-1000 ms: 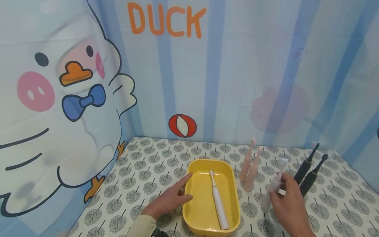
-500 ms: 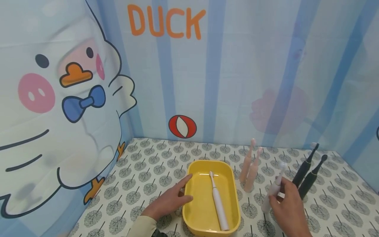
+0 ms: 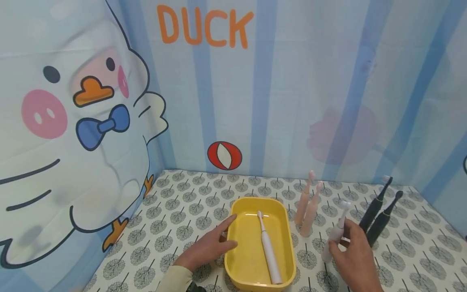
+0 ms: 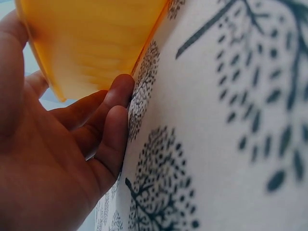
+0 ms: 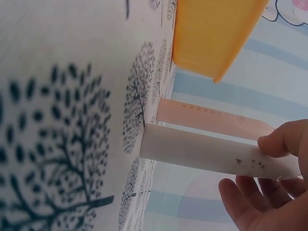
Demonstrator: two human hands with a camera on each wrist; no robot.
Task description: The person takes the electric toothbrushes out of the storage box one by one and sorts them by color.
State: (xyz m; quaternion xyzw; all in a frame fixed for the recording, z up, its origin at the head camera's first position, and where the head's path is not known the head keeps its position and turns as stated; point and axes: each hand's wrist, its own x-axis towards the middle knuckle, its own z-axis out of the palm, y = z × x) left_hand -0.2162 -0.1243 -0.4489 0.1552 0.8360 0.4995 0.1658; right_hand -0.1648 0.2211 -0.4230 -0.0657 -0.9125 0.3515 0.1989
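Observation:
A white electric toothbrush [image 3: 333, 239] stands on its base on the cloth, leaning slightly to the right in the head view. My right hand [image 3: 355, 255] holds its upper handle, with the thumb on one side and fingers on the other; the right wrist view shows the base of the white handle [image 5: 202, 149] on the cloth. My left hand [image 3: 209, 245] rests against the left side of a yellow tray [image 3: 230, 259], its thumb and index finger over the rim. Inside the tray lies another white electric toothbrush [image 3: 270, 255], head toward the far end.
Two pink electric toothbrushes [image 3: 310, 215] stand between the tray and my right hand. Two black electric toothbrushes [image 3: 379, 225] stand just beyond that hand, to the right. Behind the tree-patterned cloth [image 3: 189, 215] hangs a duck-print curtain [image 3: 233, 101].
My right hand and the top of the white toothbrush have shifted slightly left and down, while its base stays in place. The left hand and the tray have not moved.

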